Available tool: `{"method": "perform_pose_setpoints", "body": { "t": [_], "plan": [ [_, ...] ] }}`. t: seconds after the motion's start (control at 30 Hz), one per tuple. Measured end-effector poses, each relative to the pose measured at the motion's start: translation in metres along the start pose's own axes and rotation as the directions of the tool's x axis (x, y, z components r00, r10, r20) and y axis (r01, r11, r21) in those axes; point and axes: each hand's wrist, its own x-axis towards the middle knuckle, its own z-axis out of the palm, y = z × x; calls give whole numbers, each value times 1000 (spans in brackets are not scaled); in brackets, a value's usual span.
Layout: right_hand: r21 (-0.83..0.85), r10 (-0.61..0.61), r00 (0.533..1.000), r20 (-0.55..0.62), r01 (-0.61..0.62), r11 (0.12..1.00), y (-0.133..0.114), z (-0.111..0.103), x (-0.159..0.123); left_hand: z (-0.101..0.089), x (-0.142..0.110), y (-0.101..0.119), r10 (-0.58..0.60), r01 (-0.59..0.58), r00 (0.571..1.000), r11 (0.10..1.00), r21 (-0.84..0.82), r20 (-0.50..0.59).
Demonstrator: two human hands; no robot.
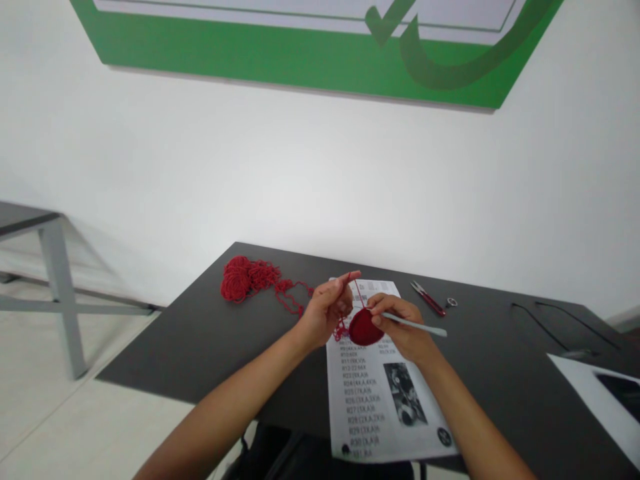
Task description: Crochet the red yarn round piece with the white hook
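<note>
My right hand [400,321] is closed around a pale crochet hook [420,325], its handle sticking out to the right. Beneath its fingers hangs a round red crochet piece [365,328], which the right fingertips touch. My left hand [330,305] is just left of the piece, index finger stretched out and the other fingers curled. A strand of red yarn [359,291] runs tautly from the left index finger down to the piece. Looser yarn dangles below the left hand. What the curled left fingers pinch besides yarn is hidden.
A red yarn ball [237,279] with tangled strands lies at the back left. Under my hands is a printed pattern sheet [360,427]. Thread snips [428,299], a small metal ring [451,302], eyeglasses [565,340] and a white-edged object [595,393] lie to the right.
</note>
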Motion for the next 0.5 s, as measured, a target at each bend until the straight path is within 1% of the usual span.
{"method": "perform_pose_setpoints", "body": {
  "t": [0.03,0.07,0.13,0.17,0.23,0.33,0.4,0.47,0.5],
  "plan": [
    [-34,-18,1000,-21,17,999,-2,1,0,-1,-1,-2,69,-73,997,986,152,35],
    [-66,-37,998,-47,34,997,-4,3,-1,-2,-2,-5,113,-137,989,939,316,91],
    [-119,-82,992,-99,70,990,-8,5,-2,-6,-4,-9,198,-270,962,798,539,189],
    [-142,-104,987,-120,86,986,-10,7,-3,-8,-4,-11,223,-315,949,735,600,224],
    [-197,-139,979,-149,109,974,-12,9,-5,-12,-4,-15,255,-368,930,656,659,265],
    [-327,-202,964,-174,136,935,-14,15,-8,-16,-4,-19,262,-390,921,599,699,289],
    [-435,-276,944,-181,175,883,-13,19,-10,-17,-4,-22,266,-390,920,563,728,287],
    [-537,-364,914,-179,220,815,-10,22,-12,-17,-6,-25,271,-380,924,557,738,271],
    [-583,-405,898,-174,238,777,-8,22,-13,-15,-7,-27,272,-366,929,579,728,251]
  ]
}}
